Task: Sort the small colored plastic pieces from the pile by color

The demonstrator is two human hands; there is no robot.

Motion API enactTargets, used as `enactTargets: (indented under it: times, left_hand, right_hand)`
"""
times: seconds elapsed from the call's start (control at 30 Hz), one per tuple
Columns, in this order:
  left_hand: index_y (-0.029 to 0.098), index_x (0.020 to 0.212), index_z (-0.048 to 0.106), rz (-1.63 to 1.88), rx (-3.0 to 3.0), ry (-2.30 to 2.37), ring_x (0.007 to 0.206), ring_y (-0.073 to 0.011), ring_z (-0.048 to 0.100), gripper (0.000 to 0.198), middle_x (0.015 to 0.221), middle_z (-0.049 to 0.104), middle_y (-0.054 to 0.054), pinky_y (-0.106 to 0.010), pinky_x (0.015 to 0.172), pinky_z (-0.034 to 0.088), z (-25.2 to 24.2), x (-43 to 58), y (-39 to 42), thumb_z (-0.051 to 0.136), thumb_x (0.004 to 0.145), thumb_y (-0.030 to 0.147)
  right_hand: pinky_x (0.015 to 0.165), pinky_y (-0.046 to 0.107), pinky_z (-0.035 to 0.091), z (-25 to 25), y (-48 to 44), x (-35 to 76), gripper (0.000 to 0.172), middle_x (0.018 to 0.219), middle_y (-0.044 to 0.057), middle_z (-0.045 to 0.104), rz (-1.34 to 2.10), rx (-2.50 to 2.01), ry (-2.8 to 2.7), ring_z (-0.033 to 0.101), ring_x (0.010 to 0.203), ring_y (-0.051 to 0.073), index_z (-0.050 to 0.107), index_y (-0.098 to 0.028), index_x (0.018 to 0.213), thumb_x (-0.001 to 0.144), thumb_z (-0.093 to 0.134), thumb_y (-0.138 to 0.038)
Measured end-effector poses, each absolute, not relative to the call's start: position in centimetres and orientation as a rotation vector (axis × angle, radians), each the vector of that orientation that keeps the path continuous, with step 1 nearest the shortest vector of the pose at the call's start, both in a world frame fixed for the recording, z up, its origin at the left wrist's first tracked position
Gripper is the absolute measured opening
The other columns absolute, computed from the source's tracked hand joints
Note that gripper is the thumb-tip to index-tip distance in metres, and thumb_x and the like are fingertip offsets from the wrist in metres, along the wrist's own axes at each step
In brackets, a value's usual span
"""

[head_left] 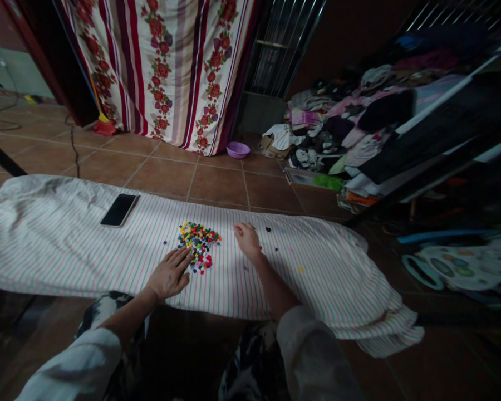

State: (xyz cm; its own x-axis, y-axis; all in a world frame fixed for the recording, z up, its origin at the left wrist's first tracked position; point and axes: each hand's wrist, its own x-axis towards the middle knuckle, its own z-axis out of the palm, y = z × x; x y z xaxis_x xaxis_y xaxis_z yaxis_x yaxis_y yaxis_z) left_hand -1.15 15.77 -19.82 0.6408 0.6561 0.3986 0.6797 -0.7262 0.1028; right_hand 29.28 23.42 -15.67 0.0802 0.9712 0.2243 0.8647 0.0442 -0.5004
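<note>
A heap of small colourful bead-like pieces (198, 236) lies on the striped cloth (317, 278). Flat and with its fingers stretched out, my left hand (171, 273) rests at the near left edge of the heap, fingertips touching it. My right hand (247, 239) is just right of the heap, fingers curled together; whatever they may hold is hidden. Several single pieces are scattered beyond it, among them a black piece (268, 229), a purple piece (276, 249) and a yellow piece (300, 269). One dark blue piece (165, 243) sits left of the heap.
A phone (120, 210) lies on the cloth to the left. Behind, on the tiled floor (217, 181), stand a purple basin (237, 150) and a red broom head (104, 127) by a floral curtain (162, 72). Piled clothes (338, 117) fill the right back.
</note>
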Motion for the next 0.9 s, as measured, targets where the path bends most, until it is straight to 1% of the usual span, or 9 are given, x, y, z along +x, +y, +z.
enactTargets:
  times: [0.13, 0.3, 0.5, 0.6, 0.9]
  left_hand:
    - [0.015, 0.136, 0.050, -0.634, -2.789, -1.145, 0.136, -0.0276, 0.042, 0.051, 0.142, 0.051, -0.014, -0.047, 0.111, 0.037, -20.0, -1.2, 15.8, 0.041, 0.089, 0.032]
    - [0.014, 0.135, 0.050, -0.645, -2.791, -1.138, 0.135, -0.0279, 0.043, 0.050, 0.142, 0.051, -0.014, -0.047, 0.111, 0.037, -20.0, -1.1, 15.8, 0.042, 0.088, 0.031]
    - [0.013, 0.135, 0.050, -0.676, -2.776, -1.111, 0.133, -0.0286, 0.045, 0.050, 0.141, 0.052, -0.015, -0.048, 0.110, 0.039, -20.1, -1.2, 15.9, 0.043, 0.088, 0.030]
    - [0.014, 0.135, 0.050, -0.688, -2.784, -1.102, 0.134, -0.0288, 0.044, 0.050, 0.142, 0.051, -0.015, -0.049, 0.110, 0.039, -20.2, -1.2, 16.0, 0.043, 0.088, 0.029]
    - [0.014, 0.134, 0.051, -0.732, -2.761, -1.067, 0.133, -0.0287, 0.046, 0.049, 0.139, 0.053, -0.015, -0.048, 0.109, 0.040, -20.4, -1.3, 16.1, 0.045, 0.088, 0.030]
  right_hand:
    - [0.083, 0.026, 0.045, -16.7, 22.4, 25.8, 0.020, 0.095, 0.004, 0.063, 0.391, -1.673, -1.920, 0.058, 0.086, 0.015, 0.071, -0.022, 0.096, 0.087, 0.054, -0.015]
    - [0.081, 0.024, 0.044, -17.2, 21.2, 23.3, 0.022, 0.097, 0.003, 0.062, 0.463, -1.754, -1.981, 0.059, 0.085, 0.014, 0.071, -0.024, 0.099, 0.087, 0.055, -0.015]
    - [0.084, 0.022, 0.042, -17.0, 20.3, 21.9, 0.026, 0.106, 0.004, 0.061, 0.442, -1.829, -2.063, 0.059, 0.096, 0.014, 0.068, -0.025, 0.107, 0.088, 0.053, -0.014]
    - [0.084, 0.023, 0.042, -16.8, 20.2, 21.3, 0.027, 0.106, 0.003, 0.061, 0.407, -1.908, -2.049, 0.058, 0.096, 0.014, 0.066, -0.026, 0.108, 0.089, 0.052, -0.014]
    - [0.084, 0.027, 0.045, -16.8, 20.0, 20.3, 0.028, 0.109, 0.007, 0.061, 0.266, -1.988, -2.116, 0.058, 0.098, 0.017, 0.062, -0.022, 0.111, 0.093, 0.044, -0.013]
